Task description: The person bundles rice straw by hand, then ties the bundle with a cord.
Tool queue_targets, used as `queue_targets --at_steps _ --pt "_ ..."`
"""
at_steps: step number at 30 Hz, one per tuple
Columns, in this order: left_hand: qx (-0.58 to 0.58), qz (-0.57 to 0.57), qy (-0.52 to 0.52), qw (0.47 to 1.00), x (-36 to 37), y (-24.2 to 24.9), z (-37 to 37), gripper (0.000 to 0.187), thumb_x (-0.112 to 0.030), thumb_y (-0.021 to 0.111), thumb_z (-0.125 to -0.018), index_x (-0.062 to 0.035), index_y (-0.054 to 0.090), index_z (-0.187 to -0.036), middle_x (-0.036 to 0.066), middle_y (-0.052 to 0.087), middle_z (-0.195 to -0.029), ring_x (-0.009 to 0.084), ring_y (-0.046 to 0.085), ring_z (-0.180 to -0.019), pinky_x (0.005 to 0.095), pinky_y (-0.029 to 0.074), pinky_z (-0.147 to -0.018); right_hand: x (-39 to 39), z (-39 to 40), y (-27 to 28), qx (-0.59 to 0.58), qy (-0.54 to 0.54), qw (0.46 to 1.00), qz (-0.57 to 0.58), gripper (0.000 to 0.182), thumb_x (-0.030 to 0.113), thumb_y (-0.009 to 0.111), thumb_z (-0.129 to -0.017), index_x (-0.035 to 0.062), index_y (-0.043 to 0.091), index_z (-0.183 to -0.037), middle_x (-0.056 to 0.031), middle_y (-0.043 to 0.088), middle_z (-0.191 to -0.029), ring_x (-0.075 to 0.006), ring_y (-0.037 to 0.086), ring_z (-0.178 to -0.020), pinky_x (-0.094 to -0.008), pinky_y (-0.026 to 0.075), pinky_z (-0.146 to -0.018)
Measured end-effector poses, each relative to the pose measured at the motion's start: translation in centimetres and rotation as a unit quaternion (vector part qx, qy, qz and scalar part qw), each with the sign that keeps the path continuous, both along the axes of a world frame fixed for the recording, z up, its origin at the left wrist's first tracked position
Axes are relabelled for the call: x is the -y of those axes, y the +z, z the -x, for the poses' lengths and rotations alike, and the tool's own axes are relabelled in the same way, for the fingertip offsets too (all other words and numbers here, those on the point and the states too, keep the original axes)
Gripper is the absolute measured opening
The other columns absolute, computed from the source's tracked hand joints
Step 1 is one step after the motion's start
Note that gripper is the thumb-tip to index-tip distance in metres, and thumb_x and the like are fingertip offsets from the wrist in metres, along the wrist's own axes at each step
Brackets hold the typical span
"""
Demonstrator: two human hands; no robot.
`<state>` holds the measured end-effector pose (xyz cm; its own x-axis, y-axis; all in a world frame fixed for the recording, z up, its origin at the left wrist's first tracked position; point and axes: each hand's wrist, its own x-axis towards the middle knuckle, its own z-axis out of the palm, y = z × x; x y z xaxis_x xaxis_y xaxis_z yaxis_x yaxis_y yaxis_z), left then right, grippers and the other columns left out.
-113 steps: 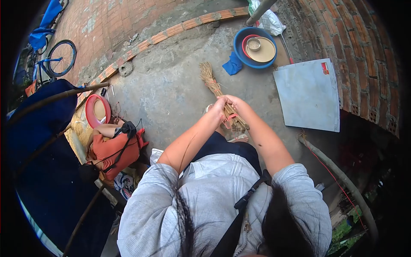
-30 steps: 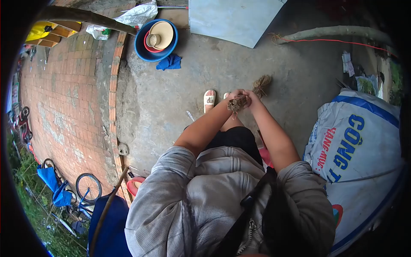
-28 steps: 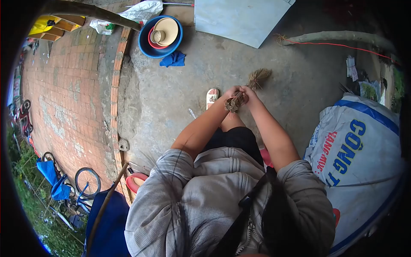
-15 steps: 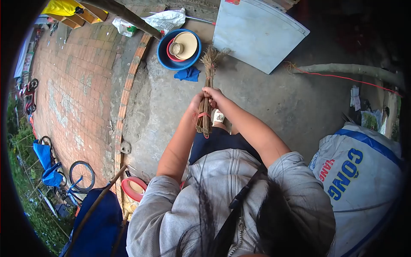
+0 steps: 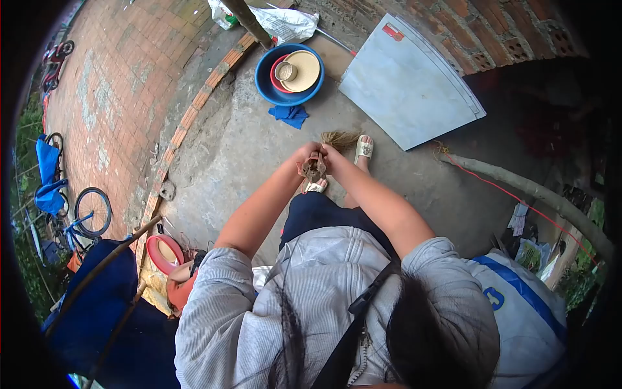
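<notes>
A straw broom (image 5: 341,139) is held in front of me at waist height, upright or nearly so. The butt of its bundled stalk handle points up toward the camera, with a reddish tie around it. My left hand (image 5: 304,154) is closed around the handle on the left. On the other side my right hand (image 5: 329,155) grips it too, close against the left. The broom's dry bristles hang low near my sandalled foot (image 5: 364,148). Part of the handle is hidden by my hands.
A blue basin (image 5: 289,98) with smaller containers stands ahead, a blue cloth (image 5: 289,116) beside it. A pale flat panel (image 5: 413,84) lies to the right near a wooden pole (image 5: 518,179). A white sack (image 5: 518,318) is at lower right. Someone's orange clothing (image 5: 181,295) shows at lower left.
The broom has swung from lying forward to standing more upright, its butt end now facing the camera. Both hands keep their hold. The view has shifted, and a person appears at lower left.
</notes>
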<state>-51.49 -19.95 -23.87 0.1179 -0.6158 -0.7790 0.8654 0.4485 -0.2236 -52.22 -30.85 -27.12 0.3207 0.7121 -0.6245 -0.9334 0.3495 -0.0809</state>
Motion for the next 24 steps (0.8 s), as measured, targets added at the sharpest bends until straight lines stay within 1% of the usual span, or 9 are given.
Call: queue_targets --at_steps 1,4,5,8,11,13,17,21,24 --pt "0.056 -0.119 -0.023 0.991 1.2 2.5 -2.3 0.015 -0.011 0.044 -0.07 0.0032 0.047 -0.07 0.016 0.05 -0.058 0.0274 0.05 -0.048 0.0405 0.045 -0.048 -0.2 -2.0 -6.6 -0.024 -0.002 0.996 -0.091 0.024 0.02 0.04 -0.075 0.001 0.053 -0.081 -0.0128 0.059 -0.077 -0.0226 0.059 -0.06 -0.0321 0.052 -0.057" --pt "0.141 -0.284 0.012 0.948 4.8 6.0 -7.5 0.011 -0.006 0.047 -0.065 0.0043 0.05 -0.066 0.014 0.05 -0.056 0.0254 0.049 -0.043 0.0373 0.043 -0.041 2.4 -10.6 3.5 0.027 0.112 0.983 0.146 0.02 0.022 0.043 -0.074 0.0044 0.053 -0.075 -0.011 0.058 -0.071 -0.0208 0.058 -0.058 -0.0335 0.05 -0.054" --pt "0.162 -0.34 0.014 0.926 6.0 6.8 -9.2 0.01 -0.005 0.047 -0.064 0.0044 0.05 -0.066 0.014 0.05 -0.056 0.0248 0.049 -0.042 0.0368 0.043 -0.04 2.8 -12.8 2.4 0.058 0.114 0.986 0.105 0.025 0.029 0.044 -0.075 0.0063 0.052 -0.069 -0.0097 0.057 -0.064 -0.0209 0.057 -0.053 -0.0323 0.049 -0.05" --pt "0.148 -0.245 0.143 0.947 8.9 6.1 -11.9 0.013 -0.011 0.046 -0.068 0.0014 0.044 -0.071 0.01 0.046 -0.053 0.0199 0.046 -0.04 0.0295 0.043 -0.038 5.3 -16.9 4.3 0.022 0.141 0.969 0.2 0.035 0.041 0.045 -0.075 0.008 0.051 -0.064 -0.0083 0.055 -0.058 -0.0195 0.054 -0.044 -0.0322 0.046 -0.039" --pt "0.132 -0.207 0.227 0.943 10.5 5.4 -9.8 0.015 -0.011 0.045 -0.069 0.0019 0.042 -0.076 0.009 0.046 -0.056 0.0177 0.045 -0.04 0.0268 0.043 -0.038 7.3 -17.1 2.3 0.023 0.342 0.917 0.204 0.043 0.053 0.044 -0.071 0.0107 0.049 -0.064 -0.0057 0.05 -0.053 -0.015 0.04 -0.03 -0.027 0.032 -0.027" --pt "0.116 -0.151 0.303 0.934 9.9 8.1 -6.2 0.015 -0.01 0.043 -0.071 0.0023 0.041 -0.079 0.01 0.047 -0.06 0.0157 0.045 -0.043 0.0244 0.043 -0.039 5.7 -13.8 5.9 0.064 0.34 0.868 0.355 0.034 0.044 0.05 -0.072 0.0095 0.048 -0.071 -0.0056 0.047 -0.054 -0.0128 0.036 -0.03 -0.025 0.031 -0.026" --pt "-0.044 0.046 0.572 0.818 7.5 13.5 0.3 0.012 -0.007 0.041 -0.072 0.0018 0.041 -0.081 0.011 0.046 -0.066 0.0133 0.045 -0.048 0.0225 0.044 -0.044 2.4 -8.8 10.6 0.045 0.362 0.902 0.232 0.025 0.02 0.053 -0.074 -0.0004 0.045 -0.086 -0.0133 0.054 -0.072 -0.0183 0.054 -0.047 -0.0259 0.045 -0.036" --pt "-0.087 -0.006 0.701 0.708 8.8 11.7 0.7 0.01 -0.009 0.042 -0.071 -0.0002 0.039 -0.075 0.009 0.045 -0.063 0.0141 0.044 -0.047 0.0246 0.045 -0.045 0.8 -7.7 7.9 0.044 0.537 0.825 0.169 0.022 0.024 0.051 -0.07 0.0044 0.052 -0.08 -0.0113 0.057 -0.073 -0.0197 0.057 -0.059 -0.0316 0.048 -0.054" --pt "-0.165 -0.195 0.572 0.78 11.7 8.3 -3.6 0.02 -0.023 0.039 -0.07 -0.0045 0.044 -0.072 0.008 0.049 -0.062 0.0224 0.049 -0.052 0.0369 0.044 -0.051 4.5 -10.4 0.9 0.034 0.551 0.823 0.134 0.022 0.026 0.051 -0.068 0.0056 0.051 -0.076 -0.0097 0.056 -0.07 -0.0202 0.056 -0.057 -0.032 0.047 -0.05"
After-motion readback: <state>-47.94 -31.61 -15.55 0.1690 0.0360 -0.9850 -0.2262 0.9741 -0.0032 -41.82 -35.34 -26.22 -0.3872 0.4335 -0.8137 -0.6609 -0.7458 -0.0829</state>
